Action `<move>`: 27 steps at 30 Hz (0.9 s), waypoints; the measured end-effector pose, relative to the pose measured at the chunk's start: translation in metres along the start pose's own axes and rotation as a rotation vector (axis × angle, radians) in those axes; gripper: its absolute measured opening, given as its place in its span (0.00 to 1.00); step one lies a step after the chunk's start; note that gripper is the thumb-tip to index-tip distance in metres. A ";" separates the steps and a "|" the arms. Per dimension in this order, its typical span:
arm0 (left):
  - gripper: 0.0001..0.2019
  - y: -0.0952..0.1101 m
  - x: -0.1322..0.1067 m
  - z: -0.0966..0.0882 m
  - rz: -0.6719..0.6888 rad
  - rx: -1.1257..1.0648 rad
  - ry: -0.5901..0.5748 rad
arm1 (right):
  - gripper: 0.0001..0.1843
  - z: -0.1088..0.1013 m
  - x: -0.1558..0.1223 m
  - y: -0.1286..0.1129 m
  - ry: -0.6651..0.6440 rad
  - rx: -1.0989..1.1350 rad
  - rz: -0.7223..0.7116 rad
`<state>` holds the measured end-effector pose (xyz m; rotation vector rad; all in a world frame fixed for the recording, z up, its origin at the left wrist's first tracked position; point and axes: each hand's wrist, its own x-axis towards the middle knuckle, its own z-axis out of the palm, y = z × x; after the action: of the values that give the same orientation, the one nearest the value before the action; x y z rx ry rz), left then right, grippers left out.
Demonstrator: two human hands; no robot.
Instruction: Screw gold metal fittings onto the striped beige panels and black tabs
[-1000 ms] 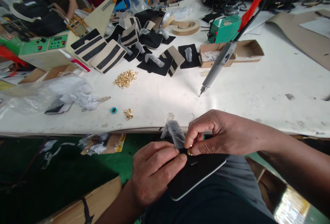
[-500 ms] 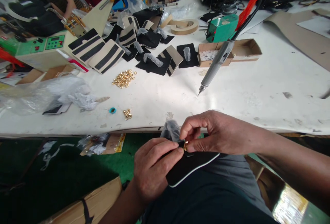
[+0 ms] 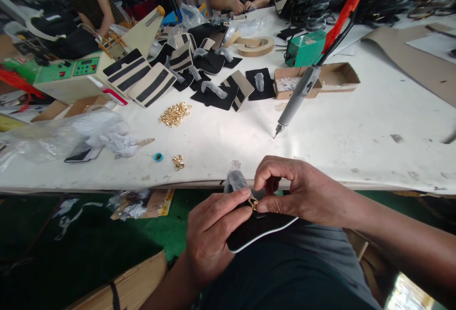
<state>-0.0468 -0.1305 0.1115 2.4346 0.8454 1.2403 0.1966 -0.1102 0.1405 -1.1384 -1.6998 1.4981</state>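
Note:
A black panel with a white edge [image 3: 261, 234] rests across my lap, and a plastic-wrapped handle [image 3: 235, 179] stands out from its far side. My left hand [image 3: 215, 229] grips the panel, its fingers lying on top near a small gold metal ring [image 3: 253, 203]. The ring sits at the panel between both hands' fingertips. My right hand [image 3: 288, 184] has its thumb against the ring, the other fingers curled above it. Part of the panel is hidden under the hands.
On the white table [image 3: 320, 148] lie a gold ring pile [image 3: 174, 114], several loose rings [image 3: 178, 162] and a blue ring-shaped item [image 3: 158, 157]. An electric screwdriver [image 3: 297, 101] hangs over it. Black panels [image 3: 215, 95], a tape roll [image 3: 258, 46] and cardboard boxes [image 3: 340, 77] stand behind. Two people work opposite.
My right hand's index finger has lifted off the panel, leaving more of the gold ring showing. The left fingers have shifted slightly. The whole view has moved a little.

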 end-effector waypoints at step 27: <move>0.15 -0.060 0.055 0.051 -1.227 -0.763 -0.108 | 0.14 -0.033 0.053 0.037 0.040 -0.138 0.236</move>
<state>-0.0024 -0.0483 0.0871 0.9959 1.2136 0.6880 0.2093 -0.0483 0.1050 -1.4755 -1.7115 1.5019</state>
